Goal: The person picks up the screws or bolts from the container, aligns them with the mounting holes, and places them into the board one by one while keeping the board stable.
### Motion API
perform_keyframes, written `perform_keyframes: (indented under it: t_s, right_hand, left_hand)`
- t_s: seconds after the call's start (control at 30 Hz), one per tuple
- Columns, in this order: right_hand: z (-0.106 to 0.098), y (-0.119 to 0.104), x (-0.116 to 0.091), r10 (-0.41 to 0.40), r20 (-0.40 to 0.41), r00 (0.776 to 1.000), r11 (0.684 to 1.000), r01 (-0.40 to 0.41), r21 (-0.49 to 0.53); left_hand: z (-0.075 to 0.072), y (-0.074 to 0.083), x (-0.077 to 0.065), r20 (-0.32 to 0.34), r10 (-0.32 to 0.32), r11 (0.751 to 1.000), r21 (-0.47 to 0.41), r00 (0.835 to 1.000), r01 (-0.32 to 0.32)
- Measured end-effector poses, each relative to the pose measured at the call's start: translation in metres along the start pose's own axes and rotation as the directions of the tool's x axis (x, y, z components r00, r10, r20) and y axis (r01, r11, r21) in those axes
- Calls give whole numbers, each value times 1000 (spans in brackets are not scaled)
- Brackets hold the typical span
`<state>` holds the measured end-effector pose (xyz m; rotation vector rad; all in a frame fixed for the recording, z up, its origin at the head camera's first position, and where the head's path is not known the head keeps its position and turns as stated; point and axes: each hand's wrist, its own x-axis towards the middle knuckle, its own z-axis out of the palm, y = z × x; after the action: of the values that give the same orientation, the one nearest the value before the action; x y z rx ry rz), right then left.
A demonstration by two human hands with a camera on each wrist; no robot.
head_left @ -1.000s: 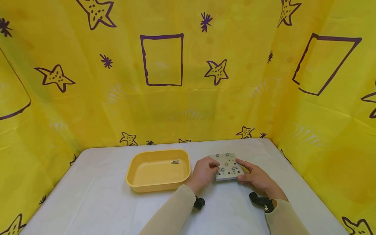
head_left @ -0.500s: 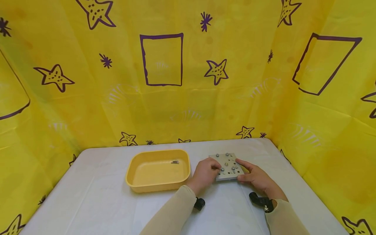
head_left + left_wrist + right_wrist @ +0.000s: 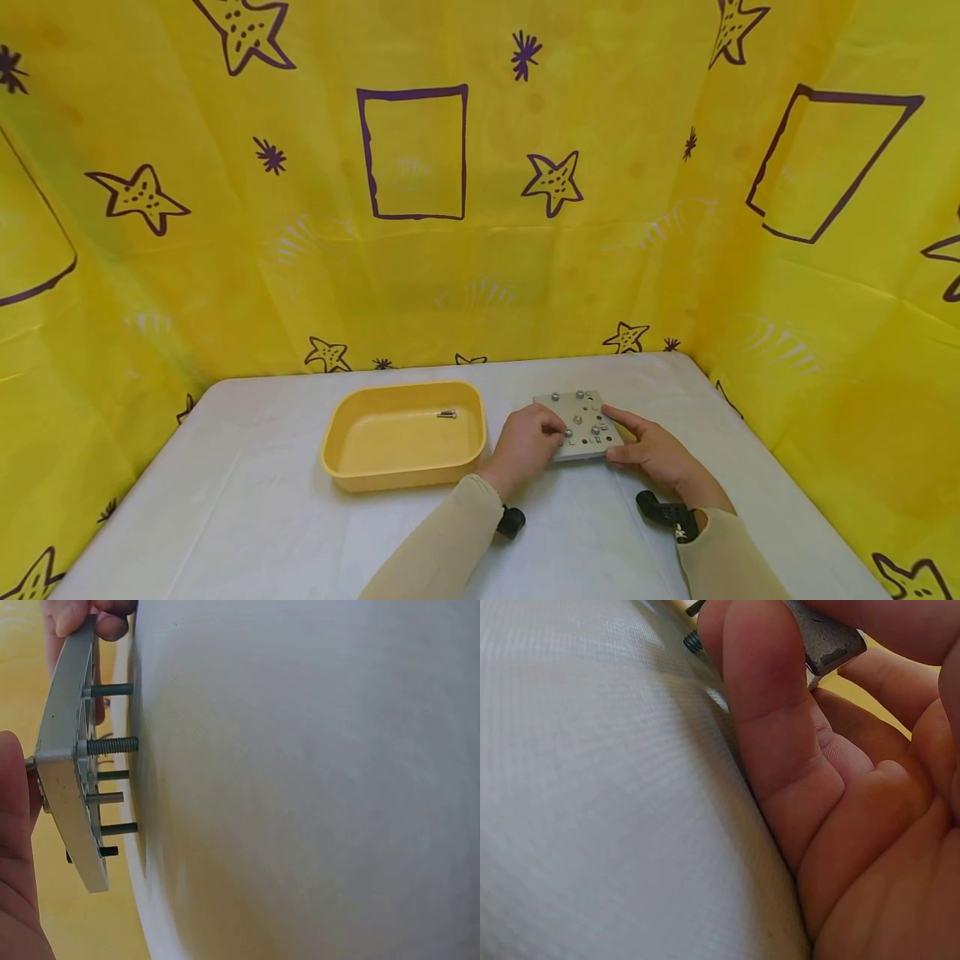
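Observation:
A grey metal plate (image 3: pixel 582 450) with several holes and screws is held tilted just above the white table. My left hand (image 3: pixel 519 446) pinches a screw (image 3: pixel 30 763) at the plate's near left corner; its fingertips largely hide the screw head. Beside those fingertips, another screw head (image 3: pixel 568 433) shows on top. My right hand (image 3: pixel 654 450) grips the plate's right edge between thumb and fingers. From the left wrist view, several threaded screw shanks (image 3: pixel 112 745) poke out of the underside toward the tabletop.
Left of my hands stands a yellow tray (image 3: pixel 405 481). A few loose screws (image 3: pixel 447 413) lie inside it, toward the right. The white table (image 3: pixel 262 517) ends at a patterned yellow backdrop (image 3: pixel 495 275) behind and at both sides.
My left fingertips have shifted slightly right and turned at the plate's near left corner. The plate, my right hand and the tray have stayed in place.

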<state>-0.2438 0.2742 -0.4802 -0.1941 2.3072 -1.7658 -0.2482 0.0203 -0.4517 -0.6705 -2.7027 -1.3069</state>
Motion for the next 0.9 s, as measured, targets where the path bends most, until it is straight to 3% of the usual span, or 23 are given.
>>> perform_keyframes:
  t_s: [0.33, 0.57, 0.8, 0.9]
  right_hand:
    - [1, -1, -1, 11, -7, 1000, 1000, -11, 6]
    - [1, 0, 0, 28, -17, 999, 1000, -28, 2]
    - [0, -1, 0, 35, -12, 999, 999, -35, 8]
    - [0, -3, -1, 35, -14, 999, 999, -35, 4]
  left_hand:
    - [0, -1, -1, -17, 30, 1000, 4, 999, -30]
    - [0, 0, -2, 23, -40, 997, -65, 999, 41]
    - [-2, 1, -2, 3, -29, 998, -56, 1000, 29]
    - [-3, 4, -3, 4, -66, 993, -96, 998, 66]
